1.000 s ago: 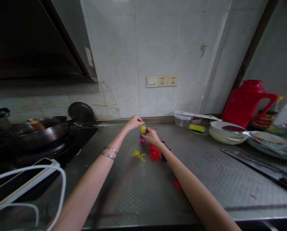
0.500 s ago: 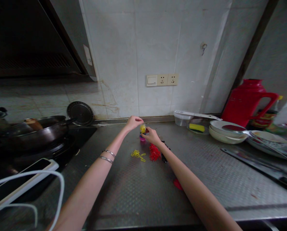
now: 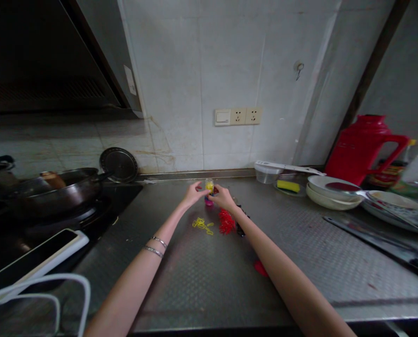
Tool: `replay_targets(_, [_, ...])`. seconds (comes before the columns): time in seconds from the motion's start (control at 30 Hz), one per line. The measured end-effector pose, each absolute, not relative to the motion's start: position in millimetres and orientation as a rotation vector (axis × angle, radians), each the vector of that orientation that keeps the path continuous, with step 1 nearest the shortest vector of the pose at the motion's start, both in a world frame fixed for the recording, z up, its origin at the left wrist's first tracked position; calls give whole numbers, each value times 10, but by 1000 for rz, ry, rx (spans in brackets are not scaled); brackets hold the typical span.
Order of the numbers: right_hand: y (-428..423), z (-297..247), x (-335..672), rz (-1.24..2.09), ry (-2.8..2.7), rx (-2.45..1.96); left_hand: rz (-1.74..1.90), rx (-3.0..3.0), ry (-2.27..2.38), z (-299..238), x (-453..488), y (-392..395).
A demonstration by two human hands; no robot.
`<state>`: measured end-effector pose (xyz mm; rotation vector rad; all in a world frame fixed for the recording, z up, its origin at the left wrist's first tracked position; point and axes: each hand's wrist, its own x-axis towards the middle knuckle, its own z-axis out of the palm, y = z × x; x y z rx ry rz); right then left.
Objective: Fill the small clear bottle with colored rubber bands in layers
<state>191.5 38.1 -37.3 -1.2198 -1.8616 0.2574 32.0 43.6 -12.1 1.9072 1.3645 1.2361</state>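
A small clear jar [image 3: 209, 186] with yellow bands inside and pink at its base stands upright near the back of the counter. My right hand [image 3: 223, 197] grips it from the right, thumb and fingers closed on its side. On the other side is my left hand [image 3: 194, 194], its thumb reaching the jar and its fingers curved but apart. In front of the jar lie a loose pile of yellow rubber bands [image 3: 202, 225] and a heap of red rubber bands [image 3: 226, 222]. Black bands [image 3: 241, 229] are partly hidden behind my right forearm.
A red round piece [image 3: 260, 268] lies beside my right forearm. Leftward are a pan [image 3: 59, 192] on the stove and a white device with a cable [image 3: 78, 241]. To the right stand a yellow sponge [image 3: 288, 186], bowls [image 3: 331, 200], a knife [image 3: 370, 241] and a red thermos [image 3: 356, 150].
My left hand has come down from above the jar's mouth to its left side. My right hand still grips the jar. The camera view has shifted slightly.
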Motion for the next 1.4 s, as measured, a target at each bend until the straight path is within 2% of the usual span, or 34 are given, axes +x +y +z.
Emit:
replay_targets(0.2, [360, -326, 1917, 260, -1868, -1247, 1256, 1951, 1165, -171, 471, 460])
replay_targets(0.43, [381, -310, 1930, 217, -1917, -1250, 1260, 1986, 1156, -183, 463, 471])
replay_targets(0.53, [349, -56, 2054, 263, -2139, -1281, 1245, 2007, 1162, -174, 449, 476])
replay_targets(0.7, [47, 475, 2196, 688, -2476, -1499, 1212, 2045, 1165, -164, 442, 485])
replay_targets(0.77, [-140, 531, 2137, 599, -2538, -1420, 1216, 2048, 1152, -171, 445, 489])
replay_targets(0.83, [-320, 479, 2043, 498, -2579, -1300, 1234, 2030, 1148, -181, 451, 490])
replay_targets(1.0, [-585, 214, 1916, 533, -2717, -1060, 1251, 2001, 1116, -189, 454, 485])
replay_targets(1.1, [-628, 109, 1905, 542, -2718, -1118, 1248, 1993, 1115, -191, 449, 491])
replay_targets(1.3, [-656, -9, 1820, 268, -2761, -1270, 1268, 2002, 1113, -211, 443, 506])
replay_targets(1.4, [-647, -23, 1788, 277, -2749, -1287, 1266, 2015, 1098, -210, 445, 497])
